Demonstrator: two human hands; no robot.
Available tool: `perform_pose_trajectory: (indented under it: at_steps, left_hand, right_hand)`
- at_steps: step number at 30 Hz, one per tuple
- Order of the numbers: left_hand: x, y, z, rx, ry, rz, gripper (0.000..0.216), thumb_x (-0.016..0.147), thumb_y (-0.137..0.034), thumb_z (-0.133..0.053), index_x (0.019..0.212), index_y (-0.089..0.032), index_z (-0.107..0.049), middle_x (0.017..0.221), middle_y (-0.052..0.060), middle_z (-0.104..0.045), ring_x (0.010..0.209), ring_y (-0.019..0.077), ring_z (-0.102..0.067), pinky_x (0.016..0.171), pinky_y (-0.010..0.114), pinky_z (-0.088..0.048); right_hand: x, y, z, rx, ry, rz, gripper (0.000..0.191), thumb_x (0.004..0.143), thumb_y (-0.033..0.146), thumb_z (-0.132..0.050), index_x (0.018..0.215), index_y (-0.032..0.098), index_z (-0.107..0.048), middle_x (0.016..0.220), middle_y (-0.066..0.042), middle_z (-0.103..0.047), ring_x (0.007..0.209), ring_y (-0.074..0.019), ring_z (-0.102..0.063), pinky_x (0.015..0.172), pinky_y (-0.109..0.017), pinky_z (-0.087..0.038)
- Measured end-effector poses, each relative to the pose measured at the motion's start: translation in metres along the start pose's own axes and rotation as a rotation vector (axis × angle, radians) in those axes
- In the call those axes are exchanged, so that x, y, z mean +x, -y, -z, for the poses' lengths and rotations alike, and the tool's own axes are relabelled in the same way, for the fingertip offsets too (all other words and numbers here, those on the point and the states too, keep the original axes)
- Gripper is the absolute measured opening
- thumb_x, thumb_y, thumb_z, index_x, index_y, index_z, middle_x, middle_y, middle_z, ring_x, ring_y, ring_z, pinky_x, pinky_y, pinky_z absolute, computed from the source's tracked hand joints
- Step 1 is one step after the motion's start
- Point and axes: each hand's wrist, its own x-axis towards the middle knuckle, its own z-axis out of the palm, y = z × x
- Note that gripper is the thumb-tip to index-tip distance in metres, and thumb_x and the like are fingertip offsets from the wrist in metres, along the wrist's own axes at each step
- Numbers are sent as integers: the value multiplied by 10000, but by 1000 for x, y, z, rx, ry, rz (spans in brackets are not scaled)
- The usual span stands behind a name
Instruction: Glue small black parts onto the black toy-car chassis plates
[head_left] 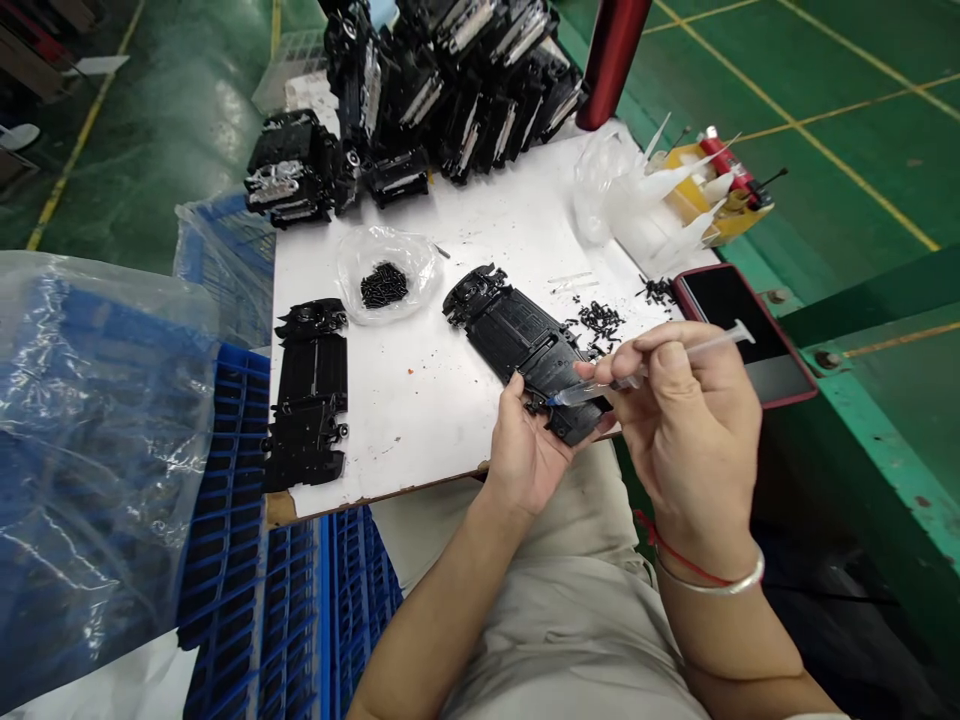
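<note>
My left hand (pixel 529 450) grips the near end of a black plastic toy car chassis (pixel 525 340), its thumb on the side edge and its fingers underneath. The chassis slants across the table's front edge, far end toward the upper left. My right hand (pixel 686 430) is closed around a clear syringe (pixel 630 380). The syringe's blue tip meets or hovers just over the chassis near my left thumb; contact is hard to tell. Its white plunger sticks out to the right. A second black chassis (pixel 311 390) lies at the table's left edge.
Black screws lie in a plastic bag (pixel 390 275), with loose screws (pixel 600 320) right of the chassis. Black car parts (pixel 450 90) are piled at the back. A phone (pixel 742 330), a yellow box (pixel 709 190) and a red cylinder (pixel 613 60) line the right side. Blue crates (pixel 240 500) stand left.
</note>
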Motion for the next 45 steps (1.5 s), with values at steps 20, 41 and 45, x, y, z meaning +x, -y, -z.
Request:
perform_pose_trajectory:
  at_steps: [20, 41, 45]
  left_hand:
    - [-28, -7, 7, 96, 78, 5, 421, 924, -414, -528, 1281, -192, -547, 1293, 125, -611, 1215, 277, -564, 978, 457, -528]
    - [-45, 2, 47, 683, -245, -346, 1126, 655, -412, -807, 1515, -215, -107, 1035, 114, -695, 843, 241, -714, 731, 329, -600]
    - [-51, -10, 44, 848, -298, -295, 1064, 708, -374, -752, 1522, -213, -86, 719, -10, -658, 635, 212, -701, 590, 316, -591]
  right_hand:
    - [85, 40, 61, -14, -279, 584, 88, 864, 274, -644, 855, 193, -609, 691, 44, -594, 668, -107, -602, 787, -310, -530]
    - [211, 5, 71, -1247, -228, 391, 208, 839, 297, -536, 1002, 168, -523, 1040, -158, -668, 998, -310, -609, 1006, -582, -311]
    - [174, 19, 74, -1261, -377, 561, 345, 824, 324, -587, 1124, 171, -514, 1125, -144, -631, 1011, -285, -585, 902, -474, -424]
